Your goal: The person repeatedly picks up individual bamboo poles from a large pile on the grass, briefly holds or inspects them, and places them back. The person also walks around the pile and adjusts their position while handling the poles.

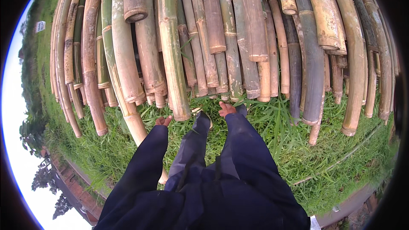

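A wide stack of cut bamboo poles lies in front of me, green, tan and dark grey, their ends towards me. My left hand, fingers partly stretched out and holding nothing, is just left of the end of a thick green-tan bamboo pole; I cannot tell if they touch. My right hand is open over the grass, fingers apart, just short of the pole ends at the middle. One longer bamboo pole reaches past the others, and my left forearm hides part of it.
Green grass covers the ground around my legs and under the pole ends. To the right a thin pale strip crosses the grass. Trees and a small white sign stand far left. Several poles jut out at uneven lengths.
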The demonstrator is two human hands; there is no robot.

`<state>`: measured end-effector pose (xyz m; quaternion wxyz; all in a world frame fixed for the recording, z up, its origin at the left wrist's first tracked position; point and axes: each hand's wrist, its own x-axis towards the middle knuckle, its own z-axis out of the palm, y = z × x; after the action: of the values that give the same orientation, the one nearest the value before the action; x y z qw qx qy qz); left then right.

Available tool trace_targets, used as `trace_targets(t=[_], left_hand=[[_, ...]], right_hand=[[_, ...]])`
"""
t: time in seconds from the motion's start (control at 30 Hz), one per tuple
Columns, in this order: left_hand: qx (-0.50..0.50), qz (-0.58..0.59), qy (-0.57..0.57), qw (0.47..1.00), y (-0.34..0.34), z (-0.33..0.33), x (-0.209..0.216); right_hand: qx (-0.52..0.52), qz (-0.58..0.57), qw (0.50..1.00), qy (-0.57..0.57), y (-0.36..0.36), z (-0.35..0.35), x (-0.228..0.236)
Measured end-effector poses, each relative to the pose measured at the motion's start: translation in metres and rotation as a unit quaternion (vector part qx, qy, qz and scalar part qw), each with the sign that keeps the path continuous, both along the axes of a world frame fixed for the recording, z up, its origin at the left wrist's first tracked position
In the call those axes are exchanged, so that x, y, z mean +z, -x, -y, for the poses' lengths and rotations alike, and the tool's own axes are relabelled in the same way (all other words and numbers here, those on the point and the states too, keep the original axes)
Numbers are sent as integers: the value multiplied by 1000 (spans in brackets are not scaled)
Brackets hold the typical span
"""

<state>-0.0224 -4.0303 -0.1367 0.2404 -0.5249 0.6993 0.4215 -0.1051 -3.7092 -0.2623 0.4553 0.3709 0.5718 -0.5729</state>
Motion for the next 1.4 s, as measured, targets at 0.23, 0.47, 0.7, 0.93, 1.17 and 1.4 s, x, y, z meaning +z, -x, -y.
trace_targets(t=[0.23, 0.47, 0.7, 0.93, 1.17, 1.4], left_hand=[[-12, -47, -79, 996, 7, -8, -33], [-79, -99, -153, 980, 33, -23, -68], [-66, -53, -140, 987, 40, -90, 19], [-333, -47, -122, 934, 79, -166, 182], [-430, -134, -164, 877, 107, -261, 252], [-413, -169, -182, 876, 114, -332, 240]], right_hand=[[119, -93, 988, 42, -23, 134, 20], [-79, -33, 981, 174, 15, 167, 86], [-135, -43, 981, 133, 4, 111, 132], [-133, -74, 964, 217, 20, 1, 235], [-186, -91, 941, 267, 55, -124, 304], [-140, -90, 956, 240, 66, -211, 280]])
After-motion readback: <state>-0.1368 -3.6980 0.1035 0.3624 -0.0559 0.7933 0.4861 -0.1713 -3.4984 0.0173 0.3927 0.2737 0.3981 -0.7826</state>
